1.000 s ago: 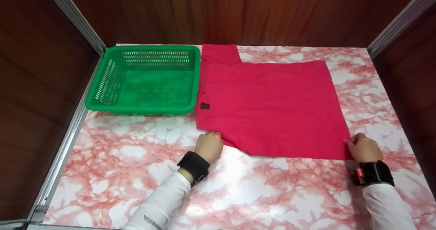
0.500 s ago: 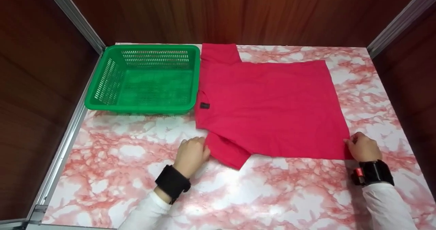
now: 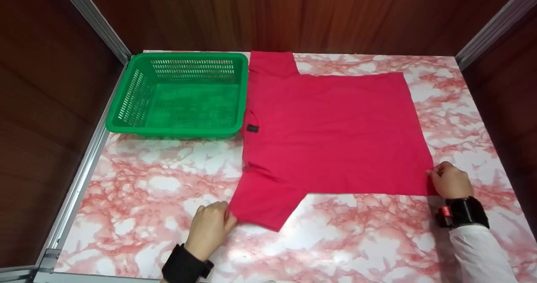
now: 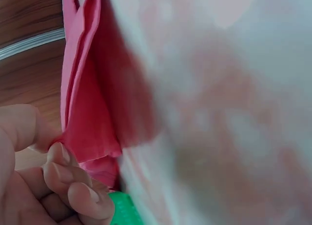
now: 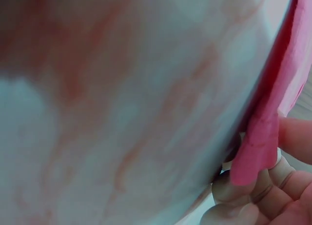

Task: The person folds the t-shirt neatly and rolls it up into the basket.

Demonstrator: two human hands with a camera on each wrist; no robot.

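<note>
A red T-shirt (image 3: 344,132) lies spread on the table, its collar with a dark label toward the left and its hem toward the right. At the near sleeve's outer corner, my left hand (image 3: 211,224) pinches the cloth. The left wrist view shows thumb and forefinger gripping the sleeve edge (image 4: 92,117), which is lifted in folds. My right hand (image 3: 453,182) holds the near corner of the hem. In the right wrist view the hem cloth (image 5: 261,147) is caught between thumb and fingers. The far sleeve (image 3: 273,63) lies flat by the back wall.
A green plastic basket (image 3: 193,107) with slotted walls stands at the back left, its right rim against the shirt's collar side. Dark wood-grain panels (image 3: 319,14) enclose the back and sides. The tabletop (image 3: 138,216) has a red and white marbled surface.
My left hand has pulled the near sleeve out toward the front left, so it now spreads from under the shirt's body. The right hand has stayed at the hem corner.
</note>
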